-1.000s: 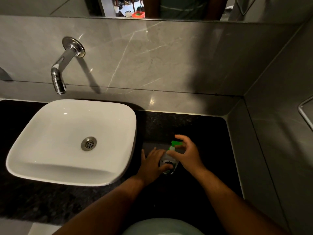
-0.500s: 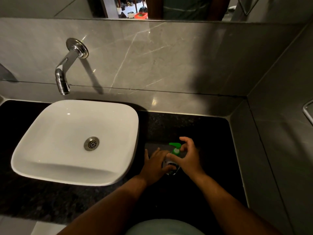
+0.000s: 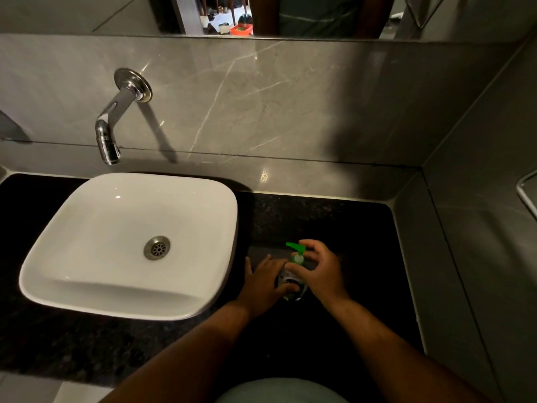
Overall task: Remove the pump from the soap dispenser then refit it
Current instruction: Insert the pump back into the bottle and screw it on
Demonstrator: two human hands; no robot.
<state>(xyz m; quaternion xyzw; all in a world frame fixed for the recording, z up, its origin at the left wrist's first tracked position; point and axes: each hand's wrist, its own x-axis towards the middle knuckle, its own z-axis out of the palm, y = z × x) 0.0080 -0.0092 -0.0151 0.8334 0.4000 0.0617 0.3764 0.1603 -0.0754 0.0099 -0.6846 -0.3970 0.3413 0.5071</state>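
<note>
You are looking down at a dark speckled counter [image 3: 343, 219] set into a grey corner. The soap dispenser [image 3: 291, 287] stands upright on it, just to the right of a white square sink [image 3: 125, 311] and close to the front edge. Most of the clear bottle is hidden by your hands; only a strip of label and the shadowed base show between them.

Your left hand [image 3: 266, 282] grips the bottle from the left side, fingers wrapped round its body and the thumb across the front.

Your right hand [image 3: 321, 271] is clamped on the green pump [image 3: 297, 252]. Its thumb presses the collar at the neck and its curled fingers close round the back of the pump head. The green nozzle points left, towards the sink. The pump appears to sit on the neck, but the join is covered by your fingers, so I cannot tell whether it is screwed down or loose.

A chrome wall tap [image 3: 112, 132] hangs over the sink. The mirror [image 3: 305, 16] above is cut off by the top edge and shows only a torso. Both forearms run out of the bottom edge.
</note>
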